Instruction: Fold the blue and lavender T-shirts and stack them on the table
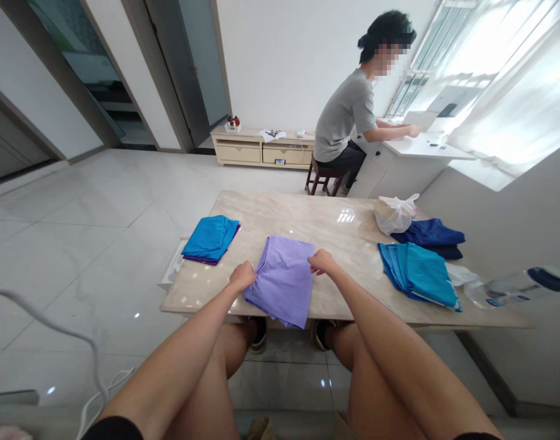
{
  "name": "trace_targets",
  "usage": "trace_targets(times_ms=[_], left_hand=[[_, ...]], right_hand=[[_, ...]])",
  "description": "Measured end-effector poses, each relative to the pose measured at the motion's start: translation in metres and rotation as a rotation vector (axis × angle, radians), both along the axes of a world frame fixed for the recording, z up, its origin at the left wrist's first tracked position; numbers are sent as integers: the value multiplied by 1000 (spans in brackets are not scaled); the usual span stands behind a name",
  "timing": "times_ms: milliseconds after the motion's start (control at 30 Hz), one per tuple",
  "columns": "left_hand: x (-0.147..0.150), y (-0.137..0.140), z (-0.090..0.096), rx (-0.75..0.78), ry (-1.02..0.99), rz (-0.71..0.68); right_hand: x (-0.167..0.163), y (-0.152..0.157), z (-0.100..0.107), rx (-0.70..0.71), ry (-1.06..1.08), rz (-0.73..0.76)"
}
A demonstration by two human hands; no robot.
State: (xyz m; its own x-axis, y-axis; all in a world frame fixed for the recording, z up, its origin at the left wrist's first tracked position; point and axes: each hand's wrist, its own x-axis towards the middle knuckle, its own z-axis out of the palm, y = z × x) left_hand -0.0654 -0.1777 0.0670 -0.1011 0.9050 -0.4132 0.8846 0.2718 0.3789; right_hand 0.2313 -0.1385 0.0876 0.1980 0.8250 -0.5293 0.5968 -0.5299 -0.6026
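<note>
A lavender cloth garment (284, 275), perhaps shorts, lies folded on the marble-look table (302, 211), its lower edge hanging a little over the front. My left hand (243, 275) is closed on its left edge. On the opposite side my right hand (321, 262) pinches the right edge near the top. Left of the garment rests a folded stack of blue cloth (207, 237) with purple cloth underneath. To the right lie folded teal and blue cloths (417, 272), apart from both hands.
A white plastic bag (394, 212) and dark blue cloth (429, 233) sit at the right. A clear bottle (509, 288) lies by the right edge. Beyond the table, a person in grey (344, 116) sits on a stool (324, 177) at a white desk (422, 146).
</note>
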Motion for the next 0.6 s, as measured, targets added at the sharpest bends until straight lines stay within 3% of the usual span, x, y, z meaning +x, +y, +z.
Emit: trace_targets(times_ms=[133, 300, 433, 600], left_hand=[[12, 5, 2, 44, 8, 7], [36, 11, 2, -2, -98, 4], [48, 13, 0, -123, -252, 33], [54, 18, 1, -238, -467, 181]], right_hand=[[10, -8, -11, -111, -114, 87], [8, -14, -17, -230, -79, 166], [8, -13, -17, -214, -89, 127], [16, -15, -17, -175, -72, 70]])
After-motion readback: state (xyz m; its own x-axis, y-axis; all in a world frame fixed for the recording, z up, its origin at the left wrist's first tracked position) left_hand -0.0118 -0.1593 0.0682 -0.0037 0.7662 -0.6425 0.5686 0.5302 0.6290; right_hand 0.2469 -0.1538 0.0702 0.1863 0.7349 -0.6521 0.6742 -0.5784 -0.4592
